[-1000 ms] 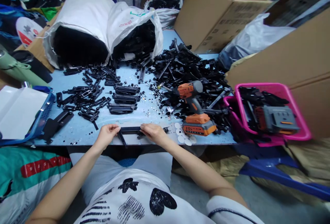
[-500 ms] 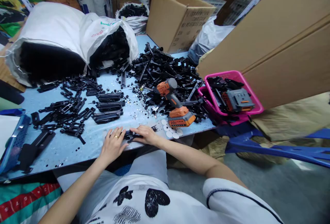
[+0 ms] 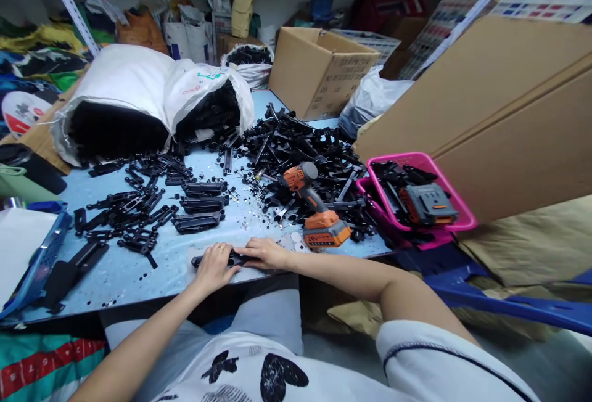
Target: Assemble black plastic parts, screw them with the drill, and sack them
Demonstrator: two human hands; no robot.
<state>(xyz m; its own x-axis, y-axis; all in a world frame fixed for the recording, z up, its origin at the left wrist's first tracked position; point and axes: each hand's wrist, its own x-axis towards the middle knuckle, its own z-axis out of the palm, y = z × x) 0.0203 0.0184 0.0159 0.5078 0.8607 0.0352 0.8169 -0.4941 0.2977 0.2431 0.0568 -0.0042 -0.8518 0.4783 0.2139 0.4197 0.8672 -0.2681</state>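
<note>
At the front edge of the blue table, my left hand is closed over a black plastic part that lies on a pale board. My right hand grips the other end of this part, fingers and thumb around it. Both hands cover much of the part, so its full shape is hidden. Just behind my hands, several similar black assembled parts lie in a row. An orange and grey cordless drill stands on its battery to the right, its nose pointing left.
Loose black arms lie at left, beside a blue basket. A heap of black parts spreads behind the drill. White sacks and a cardboard box stand at the back. Pink baskets sit at right.
The camera view has tilted up, so the scene sits lower in the picture. My left hand has shifted slightly right over the black part; my right hand stays on it.
</note>
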